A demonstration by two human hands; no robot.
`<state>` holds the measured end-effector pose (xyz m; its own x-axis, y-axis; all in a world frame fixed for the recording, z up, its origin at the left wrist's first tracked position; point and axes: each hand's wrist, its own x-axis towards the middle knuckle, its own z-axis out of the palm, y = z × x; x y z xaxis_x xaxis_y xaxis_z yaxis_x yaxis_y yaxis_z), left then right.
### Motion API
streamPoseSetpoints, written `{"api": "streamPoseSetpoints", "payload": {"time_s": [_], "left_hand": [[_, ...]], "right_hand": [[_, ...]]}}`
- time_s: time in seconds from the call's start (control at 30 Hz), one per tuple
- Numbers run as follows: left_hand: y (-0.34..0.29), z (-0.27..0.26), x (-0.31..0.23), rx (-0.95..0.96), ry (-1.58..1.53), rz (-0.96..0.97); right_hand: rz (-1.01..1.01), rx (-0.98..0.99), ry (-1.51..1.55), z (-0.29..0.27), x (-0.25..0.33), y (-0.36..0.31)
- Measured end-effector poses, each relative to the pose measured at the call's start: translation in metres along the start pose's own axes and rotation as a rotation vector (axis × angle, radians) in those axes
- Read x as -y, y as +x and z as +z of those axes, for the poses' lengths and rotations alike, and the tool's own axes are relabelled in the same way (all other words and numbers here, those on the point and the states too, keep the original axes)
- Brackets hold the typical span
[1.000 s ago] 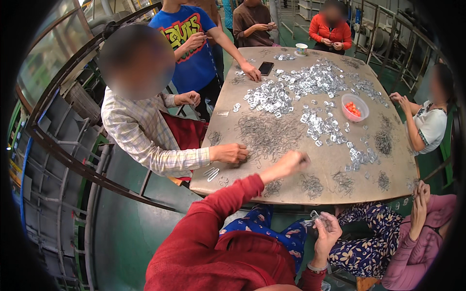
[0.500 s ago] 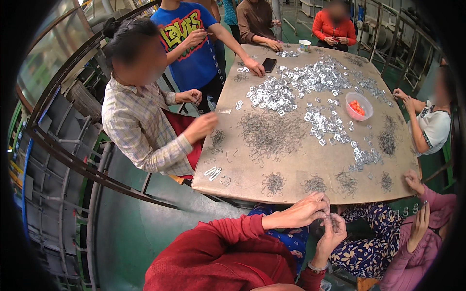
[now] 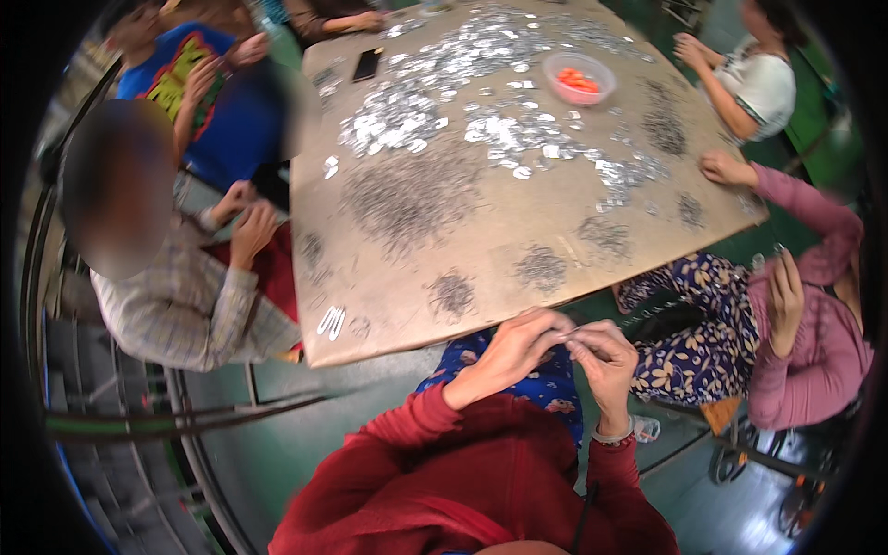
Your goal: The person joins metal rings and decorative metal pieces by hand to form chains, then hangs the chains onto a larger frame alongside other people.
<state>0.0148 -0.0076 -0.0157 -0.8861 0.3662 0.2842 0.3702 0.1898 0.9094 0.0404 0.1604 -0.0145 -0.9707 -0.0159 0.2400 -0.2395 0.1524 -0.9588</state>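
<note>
My left hand (image 3: 520,351) and my right hand (image 3: 606,367) meet just off the near edge of the table (image 3: 375,326), above my lap. Thumb and fingertips are pinched together on both, closed around something thin and small between them; it is too small and blurred to name. The nearest things on the tabletop are small heaps of thin dark wire pieces, one heap (image 3: 451,294) to the left of my hands and another heap (image 3: 539,268) just beyond them.
A wide scatter of wire pieces (image 3: 407,199) covers mid-table. Beyond lie shiny metal buckle-like pieces (image 3: 388,120), a bowl (image 3: 608,85) with orange bits and a phone (image 3: 366,65). White loops (image 3: 330,321) lie at the near left corner. Co-workers sit close on both sides.
My view has shifted, so the table sits higher and further left. My hands stay pinched together. The plaid-sleeved person's hand and the blue-shirted person's hand have drawn back from the table.
</note>
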Motion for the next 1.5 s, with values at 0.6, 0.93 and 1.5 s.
{"api": "streamPoseSetpoints", "payload": {"time_s": [0.6, 0.93, 1.5], "left_hand": [[-0.038, 0.01, 0.027, 0.061, -0.19, -0.261], [-0.021, -0.004, 0.032, -0.015, -0.259, -0.35], [-0.024, 0.002, 0.0, -0.101, -0.14, -0.25]], "right_hand": [[-0.545, 0.063, -0.988, 0.015, -0.188, 0.315], [-0.432, 0.188, -1.168, 0.011, -0.157, 0.299], [0.267, 0.206, 0.498, 0.017, -0.026, 0.033]]}}
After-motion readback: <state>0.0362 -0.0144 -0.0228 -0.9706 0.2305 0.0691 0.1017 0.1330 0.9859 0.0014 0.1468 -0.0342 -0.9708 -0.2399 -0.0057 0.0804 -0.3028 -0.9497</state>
